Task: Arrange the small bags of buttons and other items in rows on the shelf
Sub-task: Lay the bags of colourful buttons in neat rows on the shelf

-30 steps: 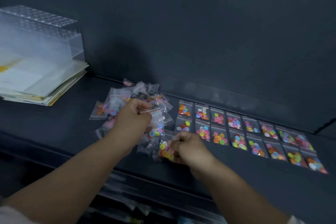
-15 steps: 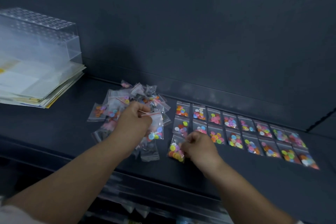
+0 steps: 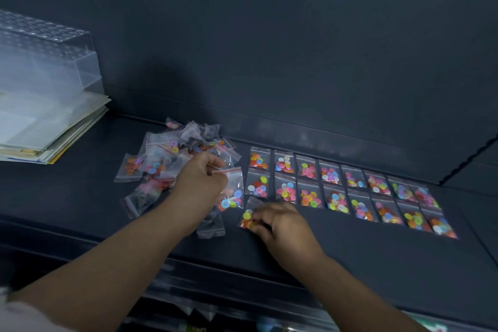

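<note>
Two rows (image 3: 350,191) of button bags are lying neat along the back of the shelf (image 3: 377,256), and a third looks to be just starting. The right hand (image 3: 283,226) is pinching a bag (image 3: 246,217) down at the left end, in front of them. The left hand (image 3: 199,183) is gripping a spare bag (image 3: 234,191) by its top, beside the pile (image 3: 167,159) sitting unsorted to the left, so I'd say plenty is remaining.

Dim and bluish, lit from above. Broad soft shadow on the back panel (image 3: 172,83); faint sheen along the rear of the shelf (image 3: 80,197). Mildly blurred, bowed near edges.
</note>
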`<state>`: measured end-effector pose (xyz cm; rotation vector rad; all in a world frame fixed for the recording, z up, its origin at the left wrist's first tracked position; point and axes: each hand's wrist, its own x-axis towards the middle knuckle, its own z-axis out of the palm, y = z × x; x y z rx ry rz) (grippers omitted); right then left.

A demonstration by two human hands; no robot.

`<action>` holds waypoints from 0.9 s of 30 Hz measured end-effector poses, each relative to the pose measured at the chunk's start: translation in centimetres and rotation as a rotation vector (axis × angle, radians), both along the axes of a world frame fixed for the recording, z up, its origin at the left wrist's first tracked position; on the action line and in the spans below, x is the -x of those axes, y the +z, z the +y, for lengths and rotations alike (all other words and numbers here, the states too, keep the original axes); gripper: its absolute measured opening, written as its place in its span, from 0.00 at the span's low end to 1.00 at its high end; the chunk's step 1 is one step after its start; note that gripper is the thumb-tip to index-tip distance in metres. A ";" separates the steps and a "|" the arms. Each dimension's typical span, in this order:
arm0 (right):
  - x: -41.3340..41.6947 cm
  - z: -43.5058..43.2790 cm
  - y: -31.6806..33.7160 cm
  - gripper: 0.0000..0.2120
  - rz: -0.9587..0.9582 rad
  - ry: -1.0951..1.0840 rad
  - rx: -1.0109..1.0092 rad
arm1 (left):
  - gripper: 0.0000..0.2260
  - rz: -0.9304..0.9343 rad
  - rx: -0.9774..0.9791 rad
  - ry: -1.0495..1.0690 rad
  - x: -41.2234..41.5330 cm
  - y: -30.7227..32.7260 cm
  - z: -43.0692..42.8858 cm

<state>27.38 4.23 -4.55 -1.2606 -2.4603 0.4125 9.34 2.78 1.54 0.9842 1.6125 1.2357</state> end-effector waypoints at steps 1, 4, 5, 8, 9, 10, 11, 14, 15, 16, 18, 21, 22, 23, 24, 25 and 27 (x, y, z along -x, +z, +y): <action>-0.1 0.2 0.0 0.09 -0.007 0.014 -0.009 | 0.10 0.006 0.002 0.001 0.0 0.1 0.0; -0.1 0.7 0.2 0.10 -0.037 0.068 -0.047 | 0.10 0.016 0.003 0.002 -0.1 0.1 0.0; -0.1 0.9 0.3 0.11 -0.048 0.083 -0.052 | 0.10 0.018 0.004 0.002 -0.1 0.2 0.0; 0.0 1.3 0.1 0.12 -0.054 0.106 -0.062 | 0.10 0.022 0.001 0.004 -0.2 0.2 0.0; 0.0 1.4 0.1 0.12 -0.050 0.110 -0.062 | 0.10 0.019 -0.003 0.005 -0.3 0.2 0.1; 0.0 1.5 0.0 0.13 -0.052 0.114 -0.059 | 0.11 0.017 -0.005 0.006 -0.3 0.2 0.1; -0.1 1.5 -0.1 0.13 -0.057 0.119 -0.054 | 0.11 0.018 -0.006 0.004 -0.3 0.2 0.2; -0.3 1.6 -0.1 0.10 -0.003 0.086 0.008 | 0.10 0.029 -0.003 0.004 -0.4 0.2 0.2; -0.4 1.6 0.1 0.10 0.078 0.029 0.057 | 0.10 0.028 -0.006 0.001 -0.6 0.2 0.2; -0.4 1.5 0.6 0.08 0.200 -0.055 0.131 | 0.10 0.024 -0.008 -0.005 -0.7 0.3 0.3; -0.3 1.3 2.1 0.06 0.495 -0.186 0.353 | 0.09 0.020 -0.008 -0.036 -1.2 0.5 0.4; 0.0 1.1 4.4 0.05 0.741 -0.212 0.672 | 0.09 0.010 0.002 -0.106 -2.3 0.4 0.7; 0.0 0.9 4.8 0.05 0.772 -0.212 0.739 | 0.10 0.006 0.003 -0.126 -2.7 0.4 0.7; -0.1 0.7 5.1 0.05 0.780 -0.217 0.779 | 0.10 0.008 0.002 -0.144 -3.1 0.4 0.7; -0.3 0.6 5.2 0.04 0.774 -0.231 0.798 | 0.10 0.020 0.003 -0.159 -3.5 0.2 0.7; -0.6 0.5 5.0 0.02 0.767 -0.254 0.811 | 0.10 0.032 0.006 -0.174 -3.9 0.2 0.7; -1.3 0.5 4.7 0.05 0.772 -0.304 0.830 | 0.10 0.046 0.022 -0.203 -4.5 -0.1 0.7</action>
